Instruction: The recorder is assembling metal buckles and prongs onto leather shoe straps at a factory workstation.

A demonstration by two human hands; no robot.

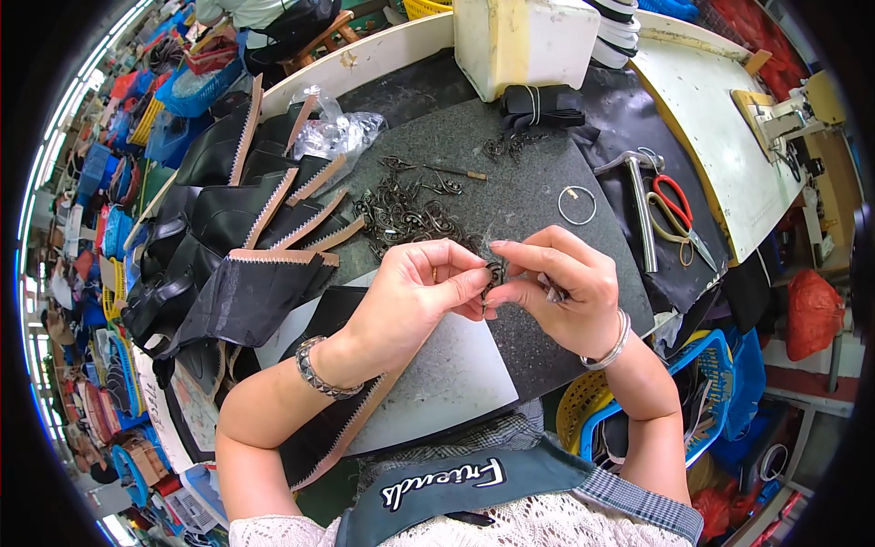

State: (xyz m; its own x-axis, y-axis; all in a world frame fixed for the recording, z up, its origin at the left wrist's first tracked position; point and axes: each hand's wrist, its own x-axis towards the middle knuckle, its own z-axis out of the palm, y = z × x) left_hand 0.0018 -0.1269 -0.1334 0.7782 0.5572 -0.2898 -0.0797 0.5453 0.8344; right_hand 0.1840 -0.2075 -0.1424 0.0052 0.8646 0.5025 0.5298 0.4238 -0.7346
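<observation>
Over the middle of the worktable, my left hand (421,284) pinches a small dark curled metal piece (495,272) between thumb and fingers. My right hand (567,284) closes on the other side of that piece with its thumb and forefinger. Something small and greyish (552,289) is tucked in the right palm; I cannot make out its kind. Just beyond my left hand lies a pile of similar dark curled metal pieces (401,214). Below the hands, a black leather piece with a tan zigzag edge (351,433) lies partly under my left forearm, beside a white sheet (456,383).
Black leather pieces with tan zigzag edges (228,214) are heaped at left, near a clear plastic bag (339,132). A hammer (641,210), red-handled scissors (673,202) and a wire ring (576,205) lie at right. Further back stand a rubber-banded black bundle (544,107) and a pale block (524,46).
</observation>
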